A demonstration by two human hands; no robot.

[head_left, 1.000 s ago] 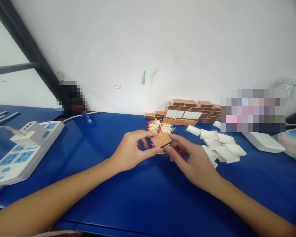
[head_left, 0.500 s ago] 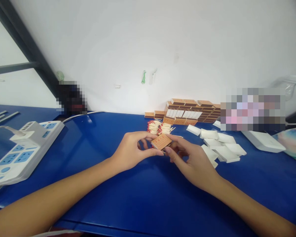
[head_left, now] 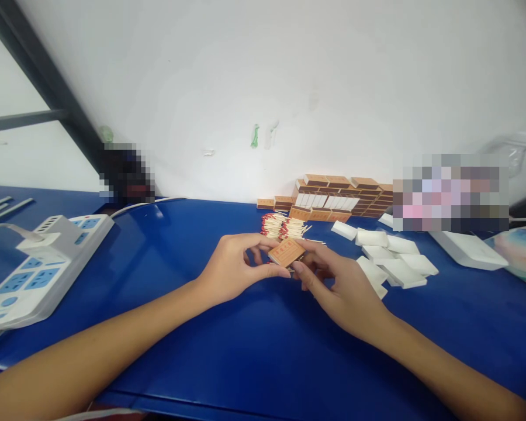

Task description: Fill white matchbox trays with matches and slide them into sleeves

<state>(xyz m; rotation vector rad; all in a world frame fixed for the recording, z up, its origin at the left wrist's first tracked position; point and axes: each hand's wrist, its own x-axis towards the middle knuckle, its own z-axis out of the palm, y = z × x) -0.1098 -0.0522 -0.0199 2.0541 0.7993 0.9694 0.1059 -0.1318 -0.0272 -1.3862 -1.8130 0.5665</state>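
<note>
An orange-brown matchbox (head_left: 286,252) with printed characters on its top is held tilted above the blue table. My left hand (head_left: 236,264) pinches its left side, thumb along the near edge and fingers curled behind. On the other side, my right hand (head_left: 344,283) grips it with the thumb at the near right corner and the index finger over the far edge. Just behind the box lies a pile of red-tipped matches (head_left: 274,224), partly hidden by the hands. White matchbox trays (head_left: 402,272) are scattered to the right of my right hand.
Stacked matchboxes (head_left: 368,202) stand against the white wall, with two single ones to their left. A white power strip (head_left: 52,275) with blue sockets and a cable lies at left. At right is a larger white box (head_left: 469,251). Thin rods (head_left: 9,209) lie far left.
Both hands stay in place around the matchbox. Its top seems turned very slightly; otherwise the scene looks the same.
</note>
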